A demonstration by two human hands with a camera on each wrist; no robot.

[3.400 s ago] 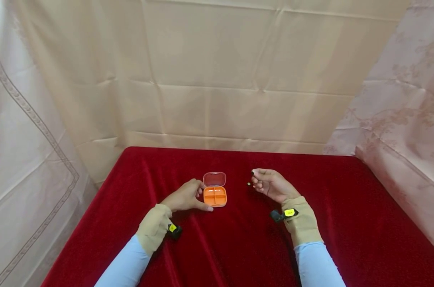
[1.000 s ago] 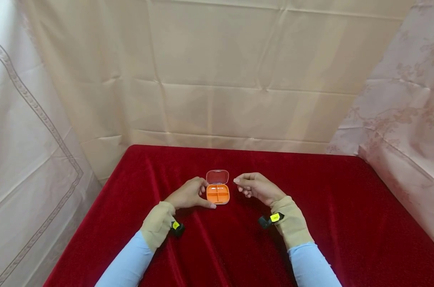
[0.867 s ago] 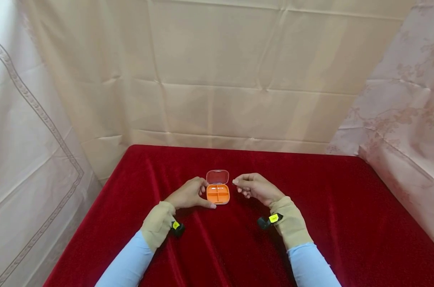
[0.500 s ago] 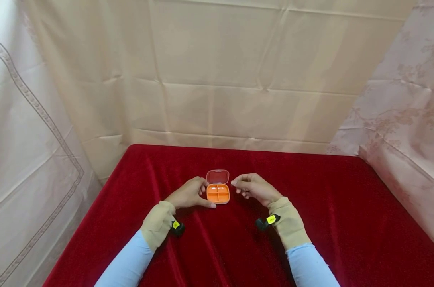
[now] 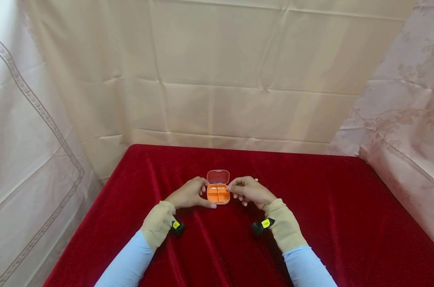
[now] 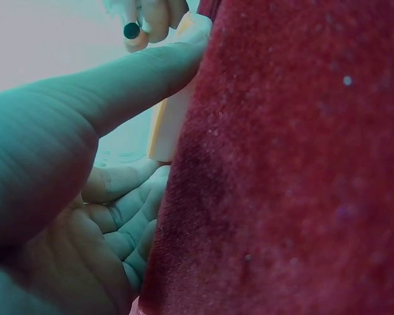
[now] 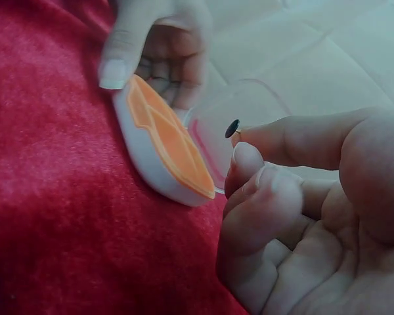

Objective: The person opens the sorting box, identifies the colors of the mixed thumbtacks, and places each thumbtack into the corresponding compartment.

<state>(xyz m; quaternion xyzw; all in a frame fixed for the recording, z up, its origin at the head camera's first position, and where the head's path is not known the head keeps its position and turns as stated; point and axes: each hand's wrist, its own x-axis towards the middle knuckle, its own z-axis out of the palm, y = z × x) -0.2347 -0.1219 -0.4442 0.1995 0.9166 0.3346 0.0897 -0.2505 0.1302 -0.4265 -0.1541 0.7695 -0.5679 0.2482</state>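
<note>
A small pill box [image 5: 218, 198] stands on the red cloth, white outside with an orange insert split into several compartments. Its clear lid [image 5: 218, 176] is flipped back. My left hand [image 5: 191, 194] holds the box at its left side, thumb at the front edge and fingers at the back. My right hand [image 5: 252, 192] is at the box's right rim, pinching a stud earring [image 7: 232, 128] between thumb and forefinger. The earring has a round black face and a thin gold-coloured post; its face [image 6: 131, 30] also shows in the left wrist view.
A small pale round piece [image 5: 256, 179] lies on the cloth just behind my right hand. The red velvet cloth [image 5: 331, 223] covers the table with shallow creases. A beige curtain [image 5: 217, 79] hangs behind the far edge, with patterned drapes at both sides.
My right hand has moved left with the earring, from beside the box to its right rim. The pale piece behind that hand has come into view. My left hand keeps its hold.
</note>
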